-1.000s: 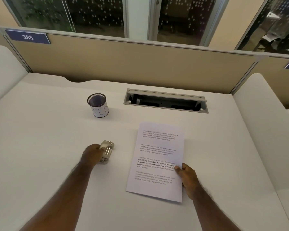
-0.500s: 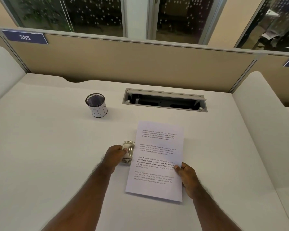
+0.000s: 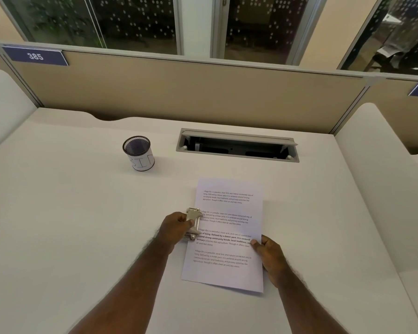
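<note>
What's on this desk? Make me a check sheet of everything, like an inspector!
Surface: white desk, plain.
Job's things: printed sheet lying flat; small metal tool at its left edge.
Clutter: mesh cup, standing apart from the sheet.
Grips: left hand holds the tool; right hand pinches the sheet's right edge.
Cables: nothing seen; desk hatch open, dark inside.
Surroundings: beige partition, sign 385, dark windows.
</note>
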The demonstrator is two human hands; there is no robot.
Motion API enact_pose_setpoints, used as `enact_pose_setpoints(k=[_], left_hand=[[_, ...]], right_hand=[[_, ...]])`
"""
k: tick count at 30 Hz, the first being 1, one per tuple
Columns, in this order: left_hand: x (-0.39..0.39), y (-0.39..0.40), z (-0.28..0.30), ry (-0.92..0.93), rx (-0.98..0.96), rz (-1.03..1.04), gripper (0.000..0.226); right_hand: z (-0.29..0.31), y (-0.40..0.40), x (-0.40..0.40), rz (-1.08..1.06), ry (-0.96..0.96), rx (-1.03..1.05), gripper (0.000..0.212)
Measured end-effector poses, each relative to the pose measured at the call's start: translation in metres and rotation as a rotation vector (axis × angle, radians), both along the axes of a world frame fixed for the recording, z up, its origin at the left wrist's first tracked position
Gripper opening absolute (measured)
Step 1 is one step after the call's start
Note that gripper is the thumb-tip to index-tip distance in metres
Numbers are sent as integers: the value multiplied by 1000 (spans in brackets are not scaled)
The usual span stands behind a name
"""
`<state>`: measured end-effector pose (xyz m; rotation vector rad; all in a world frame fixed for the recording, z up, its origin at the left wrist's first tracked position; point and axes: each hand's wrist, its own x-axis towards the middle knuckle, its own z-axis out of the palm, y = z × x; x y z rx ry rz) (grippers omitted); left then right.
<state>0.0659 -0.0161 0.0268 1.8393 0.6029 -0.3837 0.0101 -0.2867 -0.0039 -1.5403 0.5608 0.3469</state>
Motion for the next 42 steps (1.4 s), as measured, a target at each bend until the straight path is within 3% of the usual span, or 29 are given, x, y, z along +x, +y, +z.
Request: enact_pose_setpoints(k=[1,4,12,18,25,30,34,37,39,42], left_hand=[[0,0,2,-2,-16,15,9],[4,4,0,67,-95,68,39],[21,10,5,234,-183,81,12],[25,12,4,296,-227,85,9],[28,12,-8,253,-166,101,12],[27,14,-3,220,-47,-23,24],[16,7,-3,77,-84,35,33],[8,5,-2,32,-65,34,9],[5,11,-4,36,-95,36,24],[-1,31,-1,-5,-113,62,23]], right_hand=[[-1,0,0,3,2,-5,17],[-2,0,1,1,8,-17,17],[-2,1,1,11,13,-34,16],[-1,-1,0,23,14,-21,18],[-2,-1,-1,30,2,-30,17],[-1,0,0,28,-5,-52,18],[-1,0,-1,22,-4,-69,17],[3,2,0,25,11,-71,15],[4,1,1,16,23,-74,15],[4,-1,-1,4,28,-85,15]])
